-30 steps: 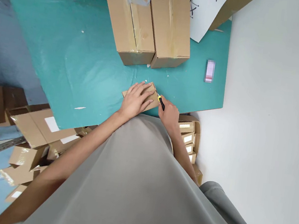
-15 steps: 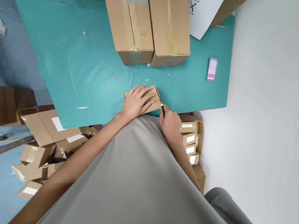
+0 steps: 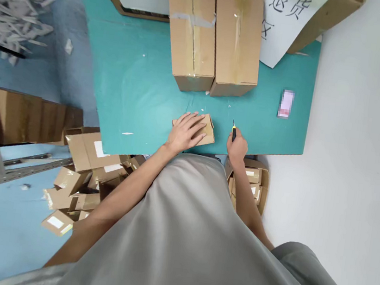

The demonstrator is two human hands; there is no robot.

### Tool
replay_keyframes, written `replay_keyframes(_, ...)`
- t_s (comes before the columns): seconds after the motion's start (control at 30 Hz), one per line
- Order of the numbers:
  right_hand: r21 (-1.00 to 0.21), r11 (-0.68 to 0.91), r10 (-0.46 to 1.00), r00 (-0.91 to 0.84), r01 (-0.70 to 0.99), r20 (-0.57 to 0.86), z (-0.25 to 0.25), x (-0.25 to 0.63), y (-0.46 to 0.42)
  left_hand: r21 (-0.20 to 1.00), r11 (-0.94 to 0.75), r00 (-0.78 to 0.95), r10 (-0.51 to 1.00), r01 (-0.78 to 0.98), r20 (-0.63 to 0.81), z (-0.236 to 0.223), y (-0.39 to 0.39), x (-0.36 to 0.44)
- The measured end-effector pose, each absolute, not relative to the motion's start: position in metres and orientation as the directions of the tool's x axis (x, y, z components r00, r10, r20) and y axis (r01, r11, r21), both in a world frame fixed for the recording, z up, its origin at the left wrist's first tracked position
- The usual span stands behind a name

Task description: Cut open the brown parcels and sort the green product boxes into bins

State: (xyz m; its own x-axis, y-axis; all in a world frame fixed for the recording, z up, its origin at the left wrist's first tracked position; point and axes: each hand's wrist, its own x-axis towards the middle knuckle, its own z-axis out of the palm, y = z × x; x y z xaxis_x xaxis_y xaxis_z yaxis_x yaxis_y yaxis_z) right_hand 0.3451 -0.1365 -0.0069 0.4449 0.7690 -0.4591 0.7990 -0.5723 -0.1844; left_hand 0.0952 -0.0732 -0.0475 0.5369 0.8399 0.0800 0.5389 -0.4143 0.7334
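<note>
My left hand (image 3: 184,132) lies flat over a small cardboard box (image 3: 209,128), fingers stretched out and a little spread. Much of the box's top is hidden under that hand; its right end shows, with an edge that looks slightly lifted. Away to the right of the box, my right hand (image 3: 237,148) is closed around a utility knife (image 3: 234,132) with a black and yellow handle. The knife's thin metal tip points away from me and touches nothing I can see.
Two taped cartons (image 3: 238,41) stand side by side on the green table (image 3: 131,78). Paper signs (image 3: 290,15) hang on boxes at the back. A blurred pinkish item (image 3: 286,104) lies at right. Cardboard boxes (image 3: 87,152) pile up at left, and a box of small cartons (image 3: 255,179) stands below right.
My right hand has drawn the knife off the small box's right end and moved it to the right. My left hand stays on the box. The view has shifted.
</note>
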Motion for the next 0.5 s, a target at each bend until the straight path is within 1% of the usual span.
replay_keyframes(0.07, -0.161, -0.607, 0.726, 0.46, 0.778, -0.512, -0.046, 0.357, -0.117, 0.716, -0.384, 0.465, 0.88, 0.583, 0.094, -0.041, -0.078, 0.09)
replay_keyframes(0.13, -0.134, -0.638, 0.683, 0.478, 0.758, -0.552, -0.073, 0.365, -0.103, 0.71, -0.313, 0.351, 0.931, 0.631, 0.099, -0.034, -0.087, 0.079)
replay_keyframes(0.2, -0.129, -0.65, 0.667, 0.481, 0.749, -0.569, -0.086, 0.371, -0.096, 0.72, -0.216, 0.23, 0.97, 0.659, 0.08, -0.027, -0.099, 0.064)
replay_keyframes(0.23, -0.16, -0.64, 0.684, 0.463, 0.751, -0.563, -0.088, 0.374, -0.095, 0.732, -0.164, 0.178, 0.982, 0.662, 0.059, -0.026, -0.105, 0.058)
replay_keyframes(0.27, -0.228, -0.618, 0.719, 0.424, 0.752, -0.551, -0.088, 0.376, -0.095, 0.747, -0.109, 0.132, 0.991, 0.655, 0.028, -0.025, -0.112, 0.052)
replay_keyframes(0.3, -0.336, -0.584, 0.763, 0.359, 0.739, -0.537, -0.086, 0.377, -0.096, 0.767, -0.048, 0.09, 0.996, 0.639, -0.013, -0.026, -0.117, 0.047)
replay_keyframes(0.33, -0.472, -0.536, 0.809, 0.266, 0.7, -0.525, -0.083, 0.377, -0.097, 0.79, 0.015, 0.056, 0.996, 0.613, -0.062, -0.028, -0.122, 0.044)
replay_keyframes(0.4, -0.729, -0.427, 0.872, 0.029, 0.534, -0.489, -0.077, 0.376, -0.099, 0.836, 0.127, 0.023, 0.986, 0.534, -0.165, -0.035, -0.13, 0.041)
replay_keyframes(0.43, -0.812, -0.384, 0.882, -0.083, 0.439, -0.463, -0.074, 0.374, -0.099, 0.857, 0.168, 0.022, 0.979, 0.487, -0.205, -0.04, -0.132, 0.041)
replay_keyframes(0.5, -0.891, -0.319, 0.886, -0.232, 0.322, -0.401, -0.069, 0.371, -0.098, 0.891, 0.213, 0.037, 0.968, 0.402, -0.248, -0.048, -0.134, 0.042)
